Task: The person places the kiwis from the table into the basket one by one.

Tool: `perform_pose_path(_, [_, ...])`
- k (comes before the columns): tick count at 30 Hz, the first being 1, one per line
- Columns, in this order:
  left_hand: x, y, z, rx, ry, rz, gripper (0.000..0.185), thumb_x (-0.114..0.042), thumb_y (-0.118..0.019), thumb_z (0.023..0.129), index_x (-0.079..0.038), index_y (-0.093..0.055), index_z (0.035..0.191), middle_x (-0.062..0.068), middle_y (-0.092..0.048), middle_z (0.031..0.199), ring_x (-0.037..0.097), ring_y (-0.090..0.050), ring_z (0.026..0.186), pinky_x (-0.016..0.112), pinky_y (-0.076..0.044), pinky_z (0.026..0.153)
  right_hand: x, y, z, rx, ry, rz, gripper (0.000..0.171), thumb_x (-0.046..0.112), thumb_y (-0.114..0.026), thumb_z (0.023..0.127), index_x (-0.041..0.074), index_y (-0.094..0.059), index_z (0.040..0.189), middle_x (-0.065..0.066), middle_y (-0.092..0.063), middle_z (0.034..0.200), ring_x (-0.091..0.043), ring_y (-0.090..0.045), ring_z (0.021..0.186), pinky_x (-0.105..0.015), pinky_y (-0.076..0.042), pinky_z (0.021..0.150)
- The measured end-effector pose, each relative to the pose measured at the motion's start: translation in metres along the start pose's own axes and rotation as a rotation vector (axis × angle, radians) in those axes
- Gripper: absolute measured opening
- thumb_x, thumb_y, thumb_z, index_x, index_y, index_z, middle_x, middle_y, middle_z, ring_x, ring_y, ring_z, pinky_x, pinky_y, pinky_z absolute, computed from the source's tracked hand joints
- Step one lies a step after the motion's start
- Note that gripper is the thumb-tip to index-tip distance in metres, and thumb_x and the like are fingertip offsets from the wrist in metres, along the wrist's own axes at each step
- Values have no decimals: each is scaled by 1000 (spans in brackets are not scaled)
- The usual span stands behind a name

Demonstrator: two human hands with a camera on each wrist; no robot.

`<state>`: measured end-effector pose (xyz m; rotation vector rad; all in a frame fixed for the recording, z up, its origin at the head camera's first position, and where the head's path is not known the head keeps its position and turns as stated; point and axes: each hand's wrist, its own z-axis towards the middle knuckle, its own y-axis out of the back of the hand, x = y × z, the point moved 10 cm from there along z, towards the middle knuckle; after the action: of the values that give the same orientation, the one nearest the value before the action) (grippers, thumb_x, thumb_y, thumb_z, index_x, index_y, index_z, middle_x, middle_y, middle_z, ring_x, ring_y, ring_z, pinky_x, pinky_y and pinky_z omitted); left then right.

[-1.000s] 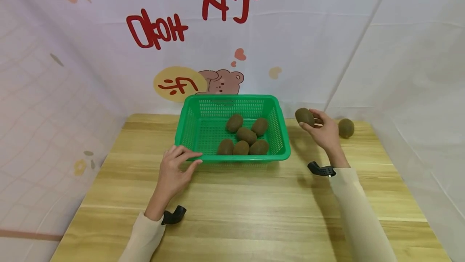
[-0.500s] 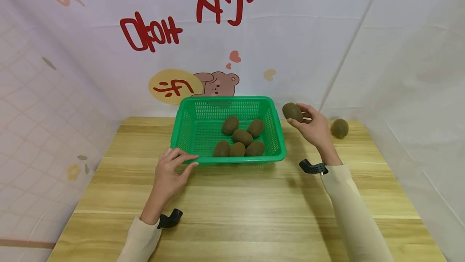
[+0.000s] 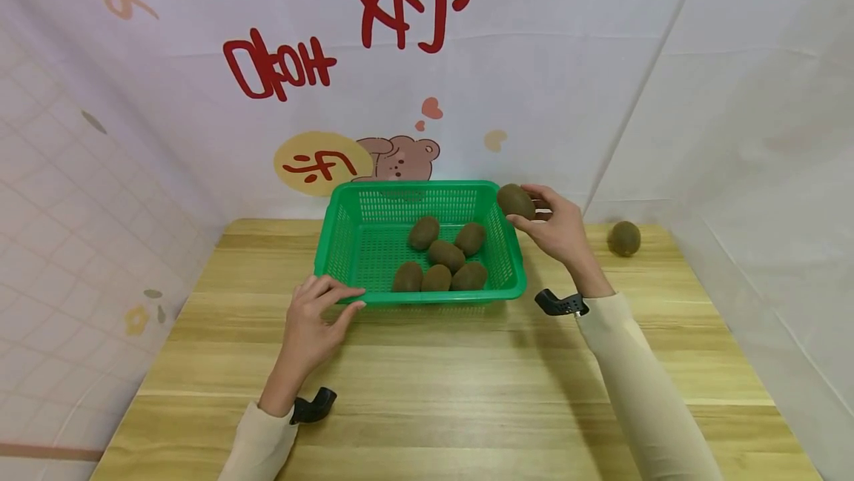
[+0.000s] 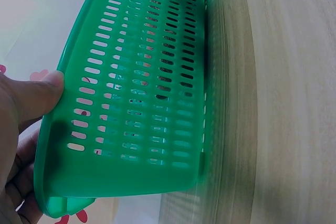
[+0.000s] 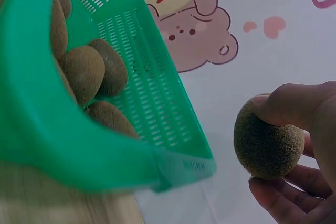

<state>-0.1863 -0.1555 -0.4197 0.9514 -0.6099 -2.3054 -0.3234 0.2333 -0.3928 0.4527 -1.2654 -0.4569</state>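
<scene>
A green plastic basket point(image 3: 427, 296) with slotted walls stands on the table, several brown kiwis point(image 3: 445, 256) lying in its middle and right part. My left hand point(image 3: 315, 322) pinches the basket's near left rim; in the left wrist view the thumb point(image 4: 44, 92) lies against the outer side of that rim. With its thumb and fingers my right hand point(image 3: 552, 225) holds a kiwi point(image 3: 516, 201) up at the basket's far right corner. The right wrist view shows this kiwi point(image 5: 268, 141) held outside the basket wall.
One more kiwi point(image 3: 623, 239) lies on the wooden table point(image 3: 427, 392) near its far right corner. Behind the basket rises a white cloth wall point(image 3: 547, 81) with red writing and a printed bear. Similar cloth hangs at both sides.
My right hand has moved left with its kiwi, from beside the other table kiwi to the basket's far right corner. The left hand keeps its hold on the rim.
</scene>
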Motion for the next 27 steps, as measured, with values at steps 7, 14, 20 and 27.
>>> perform_pose_path(7, [0, 0, 0, 13, 10, 7, 18, -17, -87, 82, -17, -83, 100, -2, -68, 90, 19, -55, 86, 39, -38, 81, 16, -13, 8, 34, 55, -3, 62, 27, -79, 92, 12, -55, 148, -17, -62, 138, -36, -65, 117, -51, -55, 97])
perform_pose_path(14, [-1, 0, 0, 11, 11, 11, 18, -18, -87, 82, -16, -83, 100, -2, -68, 91, 19, -55, 86, 39, -38, 81, 29, -30, 18, 90, 78, -19, 61, 26, -79, 92, 12, -55, 147, -16, -60, 143, -36, -66, 115, -50, -56, 94])
perform_pose_path(20, [0, 0, 0, 13, 11, 8, 18, -17, -87, 82, -16, -83, 100, -1, -68, 90, 19, -54, 86, 39, -37, 81, 31, -45, 26, 122, 50, -37, 61, 26, -81, 91, 13, -57, 145, -13, -62, 141, -34, -65, 117, -50, -56, 93])
perform_pose_path(27, [1, 0, 0, 11, 10, 0, 20, -14, -88, 80, -15, -83, 100, 3, -69, 90, 19, -53, 85, 39, -37, 81, 35, -59, 33, 158, 14, -57, 62, 28, -80, 91, 13, -56, 146, -12, -60, 145, -35, -62, 120, -51, -54, 97])
